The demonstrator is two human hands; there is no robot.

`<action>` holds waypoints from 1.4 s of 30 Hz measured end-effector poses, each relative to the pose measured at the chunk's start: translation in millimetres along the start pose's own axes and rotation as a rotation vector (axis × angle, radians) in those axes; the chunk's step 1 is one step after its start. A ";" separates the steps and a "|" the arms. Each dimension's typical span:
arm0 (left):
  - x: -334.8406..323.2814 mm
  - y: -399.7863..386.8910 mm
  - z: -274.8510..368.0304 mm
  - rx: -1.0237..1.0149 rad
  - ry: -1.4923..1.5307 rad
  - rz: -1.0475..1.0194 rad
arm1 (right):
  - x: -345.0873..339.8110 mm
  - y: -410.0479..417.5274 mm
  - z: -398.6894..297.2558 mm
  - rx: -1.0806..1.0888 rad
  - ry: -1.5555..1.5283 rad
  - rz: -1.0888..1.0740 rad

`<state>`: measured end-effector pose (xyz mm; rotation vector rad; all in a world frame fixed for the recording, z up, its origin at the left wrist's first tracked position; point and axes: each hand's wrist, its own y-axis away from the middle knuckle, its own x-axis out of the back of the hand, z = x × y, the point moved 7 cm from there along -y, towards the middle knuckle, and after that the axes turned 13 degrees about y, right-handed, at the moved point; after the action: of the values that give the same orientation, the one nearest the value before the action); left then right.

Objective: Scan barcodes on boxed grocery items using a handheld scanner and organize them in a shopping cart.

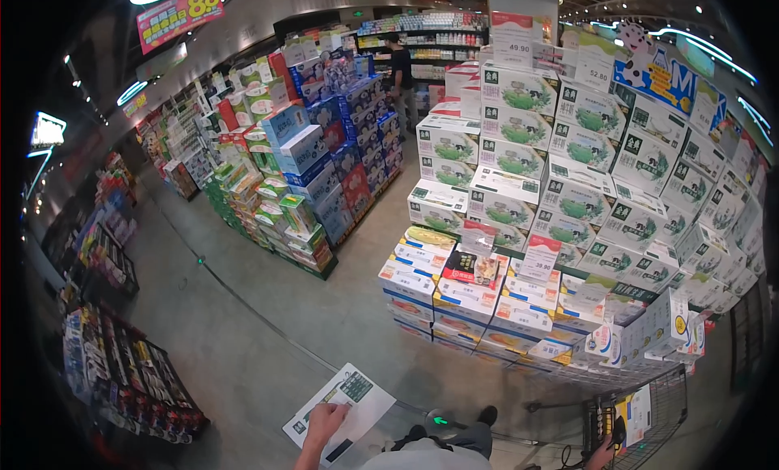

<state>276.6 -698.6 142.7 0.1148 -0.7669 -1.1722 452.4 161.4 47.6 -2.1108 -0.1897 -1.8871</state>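
Note:
My left hand (pixel 327 422) is closed around the top of a white milk carton case (pixel 372 403) with green panels and hangs it beside my legs, above the floor. The fingers cover the middle of its top face, so the carrying handle is hidden. At the lower right edge, my right hand (pixel 601 454) is on the handle end of a wire shopping cart (pixel 668 403); its fingers are partly hidden. Inside the cart lies a white and yellow box (pixel 634 416).
Stacked milk cases (pixel 517 126) rise ahead right, behind lower food boxes (pixel 465 302) topped by a red and black packet (pixel 471 269). Blue cartons (pixel 316 150) form an island across the aisle. A snack rack (pixel 131 382) stands left. A person (pixel 401 74) stands far back. Floor arrow light (pixel 438 420) glows.

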 end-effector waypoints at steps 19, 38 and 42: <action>19.7 -244.4 126.6 -0.113 -0.050 -0.135 | 61.3 172.5 -176.6 -0.291 -0.062 -0.185; -77.7 -552.8 499.6 -0.615 -0.123 -0.655 | -6.4 318.8 -285.3 -0.217 0.520 0.389; -108.1 -609.0 560.9 -0.697 -0.104 -0.698 | 10.8 359.3 -365.1 -0.251 0.286 0.472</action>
<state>-553.9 -689.3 228.3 -0.2853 -0.3649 -2.0640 214.6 -292.4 42.4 -1.7830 0.5826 -1.9512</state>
